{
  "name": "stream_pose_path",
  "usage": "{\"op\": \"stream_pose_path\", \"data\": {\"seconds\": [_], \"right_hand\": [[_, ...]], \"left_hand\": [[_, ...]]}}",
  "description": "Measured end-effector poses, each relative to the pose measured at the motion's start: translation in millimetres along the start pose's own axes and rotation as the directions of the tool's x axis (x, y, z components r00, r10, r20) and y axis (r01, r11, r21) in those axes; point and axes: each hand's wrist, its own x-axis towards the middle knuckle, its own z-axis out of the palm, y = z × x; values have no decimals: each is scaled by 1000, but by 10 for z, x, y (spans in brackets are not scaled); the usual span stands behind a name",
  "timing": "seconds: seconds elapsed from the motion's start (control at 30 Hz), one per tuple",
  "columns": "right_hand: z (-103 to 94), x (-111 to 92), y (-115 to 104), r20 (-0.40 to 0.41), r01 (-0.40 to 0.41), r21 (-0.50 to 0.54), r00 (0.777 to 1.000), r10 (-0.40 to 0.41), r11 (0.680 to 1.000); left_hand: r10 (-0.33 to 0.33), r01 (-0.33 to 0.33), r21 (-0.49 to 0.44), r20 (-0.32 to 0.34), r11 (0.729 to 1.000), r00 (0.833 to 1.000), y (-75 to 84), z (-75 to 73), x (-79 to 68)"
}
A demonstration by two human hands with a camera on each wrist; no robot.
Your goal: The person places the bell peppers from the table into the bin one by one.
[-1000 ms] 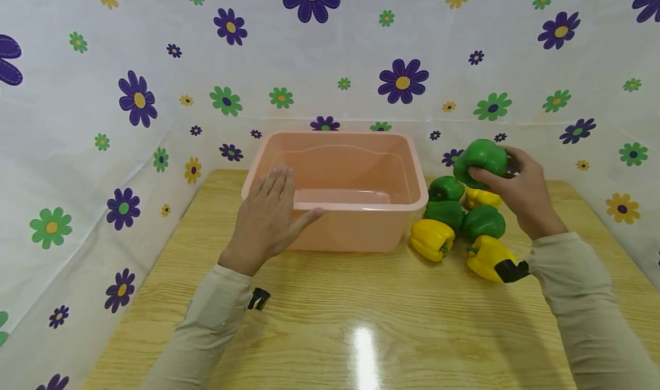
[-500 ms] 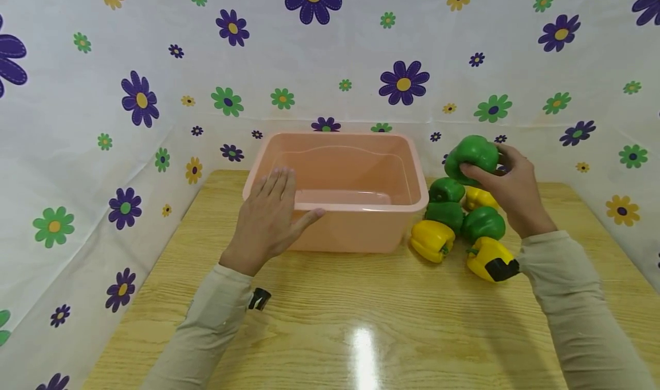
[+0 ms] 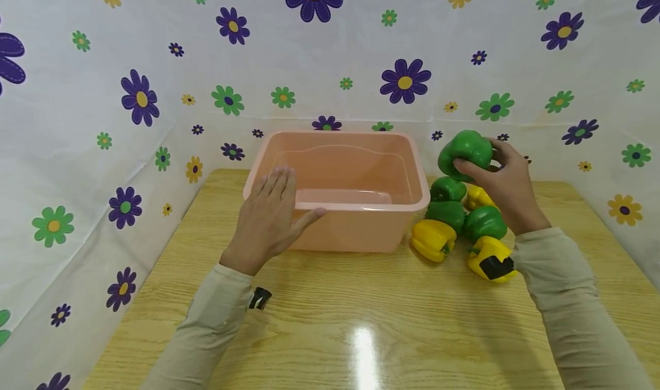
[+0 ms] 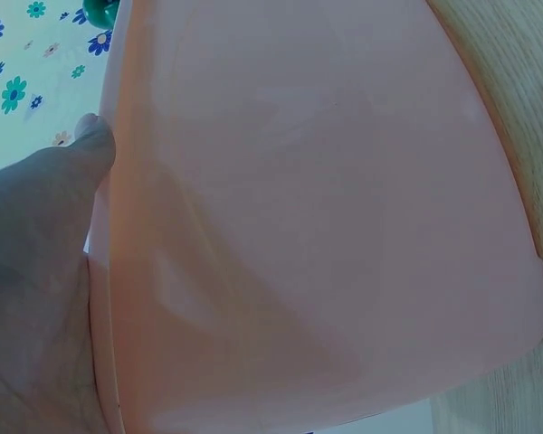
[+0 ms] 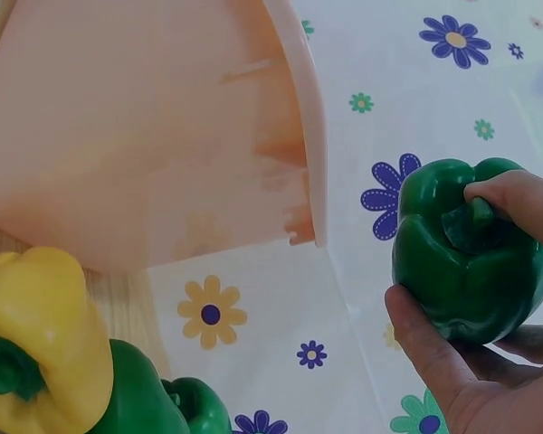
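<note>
My right hand grips a green bell pepper in the air, to the right of a pink plastic tub. In the right wrist view, thumb and fingers close round this green pepper, its stem facing the camera. My left hand rests on the tub's near left rim with its fingers straight; the left wrist view has the thumb along the tub's edge. Below the held pepper lie several others, among them a yellow bell pepper beside the tub and a green one.
The wooden table carries the tub and the pepper group. Another yellow bell pepper lies at the group's front, partly hidden by a black piece at the right cuff. A flower-patterned cloth hangs behind the table and at its sides.
My right hand has carried the green bell pepper left and slightly up, closer to the tub. The left hand stays on the rim.
</note>
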Motion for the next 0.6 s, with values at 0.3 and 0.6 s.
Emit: {"op": "stream_pose_path", "data": {"seconds": [0.3, 0.6], "right_hand": [[56, 15, -42, -4, 17, 54, 1000, -16, 998], [116, 12, -82, -3, 18, 89, 1000, -18, 996]], "left_hand": [[-3, 3, -3, -2, 1000, 1000, 3, -8, 5], [-5, 5, -17, 2, 1000, 1000, 5, -13, -2]]}}
